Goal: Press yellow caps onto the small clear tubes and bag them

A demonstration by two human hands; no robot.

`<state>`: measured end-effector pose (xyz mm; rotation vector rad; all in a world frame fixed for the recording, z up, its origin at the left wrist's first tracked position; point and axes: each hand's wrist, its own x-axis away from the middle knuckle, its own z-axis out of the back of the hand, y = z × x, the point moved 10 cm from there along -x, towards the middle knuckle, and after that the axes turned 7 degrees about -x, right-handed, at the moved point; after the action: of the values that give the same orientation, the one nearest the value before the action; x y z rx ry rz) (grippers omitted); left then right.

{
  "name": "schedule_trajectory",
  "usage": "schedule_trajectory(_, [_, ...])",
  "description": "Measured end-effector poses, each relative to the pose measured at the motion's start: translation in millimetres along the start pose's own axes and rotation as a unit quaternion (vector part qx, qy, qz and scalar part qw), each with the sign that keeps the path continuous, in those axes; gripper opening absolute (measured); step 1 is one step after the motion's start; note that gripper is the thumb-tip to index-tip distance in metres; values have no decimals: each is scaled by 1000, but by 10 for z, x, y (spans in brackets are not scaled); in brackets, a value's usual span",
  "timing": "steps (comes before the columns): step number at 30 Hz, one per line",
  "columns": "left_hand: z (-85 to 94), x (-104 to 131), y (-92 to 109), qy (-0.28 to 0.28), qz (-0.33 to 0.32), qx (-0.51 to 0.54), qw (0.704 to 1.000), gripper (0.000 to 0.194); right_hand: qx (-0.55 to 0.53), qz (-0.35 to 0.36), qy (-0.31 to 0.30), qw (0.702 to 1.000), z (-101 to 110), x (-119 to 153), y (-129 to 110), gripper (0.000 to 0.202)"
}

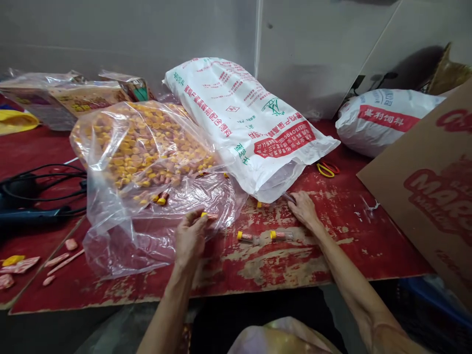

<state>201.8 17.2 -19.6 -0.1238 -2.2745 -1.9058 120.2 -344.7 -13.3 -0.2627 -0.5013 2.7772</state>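
Holds yellow-topped piece (pixel 211 216) in left hand (pixel 191 233), near bagful (pixel 143 147) left; has two tubes (pixel 281 235), maybe done, by right hand (pixel 304 209), grip unclear.

On the counter (pixel 372 265), packets (pixel 88 96) lie far left, behind a plastic bag (pixel 110 250) holding capped pieces (pixel 147 142). A sack (pixel 243 118) overlaps the bag's right side; two tubes (pixel 282 235) lie nearer. Far right, another sack (pixel 383 123) sits behind a carton (pixel 424 187).

It looks like a packing workshop: a clear bulk bag (pixel 155 142) and printed sack (pixel 236 113) on a scuffed bench (pixel 383 255), carton (pixel 435 196) at its right.
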Motion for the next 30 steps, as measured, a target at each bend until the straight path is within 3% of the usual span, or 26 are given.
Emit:
schedule_trajectory(2, [-303,284,-115,-34,35,82,995,38,-94,32,-21,995,106,248,-65,26])
schedule_trajectory(6, [-938,731,-356,-88,93,158,979,38,-285,107,-69,950,273,753,-465,30])
schedule_trajectory(9, [-1170,929,-499,-87,111,182,973,38,-310,144,-51,938,322,948,-734,27])
schedule_trajectory(13, [-1153,1015,-591,-85,118,175,974,35,-302,173,-37,937,291,1008,-879,19])
schedule_trajectory(15, [-1069,1007,-590,-77,113,167,977,34,-357,130,-29,925,298,982,-782,16])
schedule_trajectory(17, [-996,1006,-578,-58,108,173,977,36,-463,51,-2,885,324,962,-600,20])
schedule_trajectory(19, [-994,1042,-584,-47,116,185,975,38,-561,-14,29,827,330,981,-469,34])
schedule_trajectory(22, [-1098,1150,-602,-56,132,194,970,39,-626,-46,59,776,326,1032,-466,45])
schedule_trajectory(30, [-1093,1194,-670,-44,110,172,978,38,-580,-25,59,812,300,1068,-568,26])
